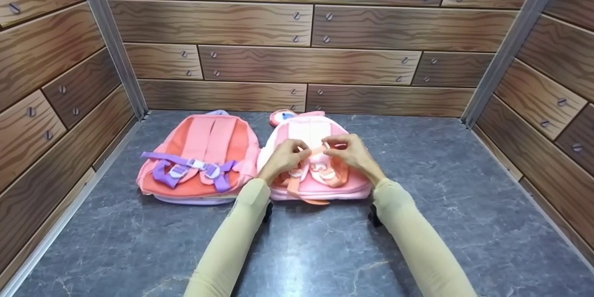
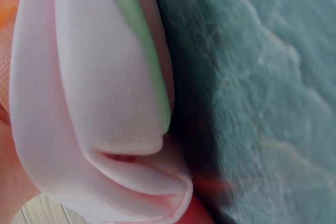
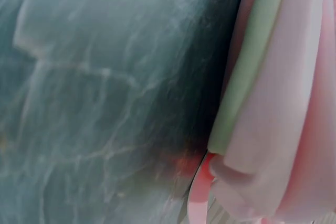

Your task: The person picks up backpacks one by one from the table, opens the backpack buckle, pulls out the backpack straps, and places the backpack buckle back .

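A pink and white backpack (image 1: 312, 126) lies on the grey marbled table with its strap side up. Over its middle, my left hand (image 1: 285, 158) pinches one end of an orange strap (image 1: 318, 150) between thumb and fingers. The right hand (image 1: 355, 154) pinches the strap's other end, where a small whitish buckle part partly shows between the fingertips. Below the hands, loose orange webbing (image 1: 293, 186) hangs over the backpack. In the left wrist view, part of the hand (image 2: 13, 166) shows beside the pale backpack side (image 2: 105, 77). The right wrist view shows the backpack's other side (image 3: 278, 103), without the hand.
Touching on the left is a coral backpack (image 1: 192, 125), its purple straps (image 1: 162, 157) joined by a white buckle (image 1: 196, 164). A round eye-like decoration (image 1: 283, 116) sticks out behind the pink backpack. Wood-patterned walls (image 1: 306, 62) enclose the table (image 1: 445, 195) at the back and sides.
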Action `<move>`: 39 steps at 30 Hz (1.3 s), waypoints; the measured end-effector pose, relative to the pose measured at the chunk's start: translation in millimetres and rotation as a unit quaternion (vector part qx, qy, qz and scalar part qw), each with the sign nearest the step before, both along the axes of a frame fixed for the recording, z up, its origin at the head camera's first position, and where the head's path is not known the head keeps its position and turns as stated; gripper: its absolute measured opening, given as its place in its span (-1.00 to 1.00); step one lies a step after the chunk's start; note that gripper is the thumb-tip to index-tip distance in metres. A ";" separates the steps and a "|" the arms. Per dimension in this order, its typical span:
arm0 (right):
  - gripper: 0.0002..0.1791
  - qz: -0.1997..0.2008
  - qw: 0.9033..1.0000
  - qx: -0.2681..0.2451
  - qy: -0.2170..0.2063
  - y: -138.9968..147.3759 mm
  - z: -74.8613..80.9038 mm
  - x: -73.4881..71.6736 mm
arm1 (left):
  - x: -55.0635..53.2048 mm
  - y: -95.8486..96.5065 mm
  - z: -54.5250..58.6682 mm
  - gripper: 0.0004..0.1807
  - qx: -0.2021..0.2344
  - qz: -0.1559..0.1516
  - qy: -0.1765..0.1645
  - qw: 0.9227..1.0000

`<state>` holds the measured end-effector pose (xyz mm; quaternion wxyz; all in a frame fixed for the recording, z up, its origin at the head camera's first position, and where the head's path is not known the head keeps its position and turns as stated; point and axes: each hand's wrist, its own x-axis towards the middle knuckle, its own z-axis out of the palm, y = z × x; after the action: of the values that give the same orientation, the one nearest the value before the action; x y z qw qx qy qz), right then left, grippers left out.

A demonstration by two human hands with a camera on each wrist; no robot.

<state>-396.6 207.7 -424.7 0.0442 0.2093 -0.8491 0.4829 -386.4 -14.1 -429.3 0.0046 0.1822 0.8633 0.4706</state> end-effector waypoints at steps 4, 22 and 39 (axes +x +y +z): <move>-0.62 -0.010 1.000 0.014 -0.003 2.6 -2.0 -1.0 | 0.6 0.6 -0.5 -0.81 -0.001 0.010 -0.008 1.000; -0.59 -0.045 0.999 0.014 -0.020 14.1 -5.4 -2.8 | 3.2 4.8 -1.7 -0.81 -0.010 0.029 -0.004 1.000; -0.63 -0.095 0.993 0.064 -0.003 28.0 -5.5 -7.5 | 3.9 9.7 -1.5 -0.82 -0.037 0.048 0.005 0.998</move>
<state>-404.2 235.6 -430.2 0.0735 0.1281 -0.8947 0.4215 -382.5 -4.5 -430.8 -0.0158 0.1429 0.8879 0.4370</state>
